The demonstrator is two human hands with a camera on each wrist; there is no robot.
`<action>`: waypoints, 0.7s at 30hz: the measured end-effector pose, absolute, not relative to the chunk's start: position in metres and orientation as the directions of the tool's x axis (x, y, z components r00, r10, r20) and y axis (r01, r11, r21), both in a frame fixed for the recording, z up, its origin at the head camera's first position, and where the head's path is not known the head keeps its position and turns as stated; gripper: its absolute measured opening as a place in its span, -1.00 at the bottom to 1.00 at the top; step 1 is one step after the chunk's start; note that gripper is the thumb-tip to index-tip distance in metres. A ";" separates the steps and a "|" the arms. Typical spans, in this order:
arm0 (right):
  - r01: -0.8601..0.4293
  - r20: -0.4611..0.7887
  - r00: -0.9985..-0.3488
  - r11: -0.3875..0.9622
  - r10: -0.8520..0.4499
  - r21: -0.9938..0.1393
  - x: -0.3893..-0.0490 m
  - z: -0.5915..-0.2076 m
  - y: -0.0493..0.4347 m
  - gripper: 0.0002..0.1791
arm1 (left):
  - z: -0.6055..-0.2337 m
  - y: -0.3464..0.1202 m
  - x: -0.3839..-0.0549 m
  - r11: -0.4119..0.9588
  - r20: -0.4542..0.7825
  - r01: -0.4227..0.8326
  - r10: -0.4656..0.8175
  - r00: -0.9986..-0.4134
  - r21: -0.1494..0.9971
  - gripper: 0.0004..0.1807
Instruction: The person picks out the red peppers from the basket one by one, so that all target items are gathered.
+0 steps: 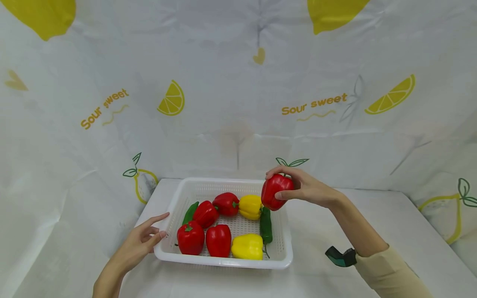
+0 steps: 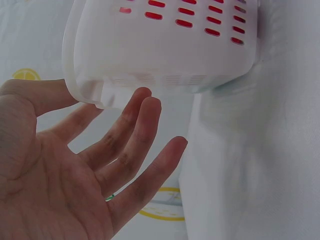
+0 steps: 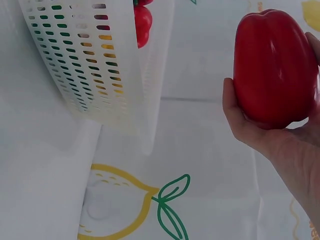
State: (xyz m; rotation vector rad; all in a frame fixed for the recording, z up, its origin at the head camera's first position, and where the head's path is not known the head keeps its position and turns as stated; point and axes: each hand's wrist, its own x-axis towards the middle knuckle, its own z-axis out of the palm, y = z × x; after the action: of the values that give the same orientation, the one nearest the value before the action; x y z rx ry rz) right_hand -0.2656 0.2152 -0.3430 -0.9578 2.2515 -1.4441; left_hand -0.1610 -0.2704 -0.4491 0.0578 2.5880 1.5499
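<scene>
A red bell pepper [image 1: 276,192] is gripped by my right hand [image 1: 298,188], raised above the right back part of a white plastic basket [image 1: 223,263]. The right wrist view shows this bell pepper [image 3: 275,70] with fingers curled around it and the basket's slotted wall beside it. At the basket's left rim, my left hand [image 1: 139,244] has its fingers loosely extended. The thumb and index finger reach the rim in the left wrist view, where the palm [image 2: 55,190] faces the camera. Several red bell peppers [image 1: 218,241], yellow bell peppers [image 1: 247,246] and green chili peppers [image 1: 266,225] lie inside the basket.
The basket stands on a white-covered table [image 1: 316,240]. Behind it hangs a white cloth [image 1: 223,124] printed with lemons and lettering. A dark strap piece [image 1: 342,256] sits by the right sleeve [image 1: 387,273].
</scene>
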 end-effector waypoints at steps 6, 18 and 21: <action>-0.404 0.145 -0.716 0.236 -0.683 -0.884 -0.264 -0.344 0.221 -0.34 | -0.450 -0.271 -0.161 0.478 -0.089 -0.032 0.096 -0.991 0.878 -0.32; -0.424 0.213 -0.773 0.237 -0.598 -0.874 -0.259 -0.345 0.228 -0.30 | -0.450 -0.272 -0.161 0.484 -0.092 -0.033 0.097 -0.991 0.875 -0.32; -0.407 0.206 -0.793 0.247 -0.574 -0.879 -0.257 -0.345 0.229 -0.32 | -0.450 -0.272 -0.161 0.488 -0.090 -0.032 0.097 -0.991 0.872 -0.32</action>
State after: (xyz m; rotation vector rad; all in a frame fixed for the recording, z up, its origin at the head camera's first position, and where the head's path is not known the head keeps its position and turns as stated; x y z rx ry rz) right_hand -0.2573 0.2291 -0.3447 -0.9346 2.3519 -1.5802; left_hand -0.1608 -0.2721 -0.4501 0.0574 2.5979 1.5277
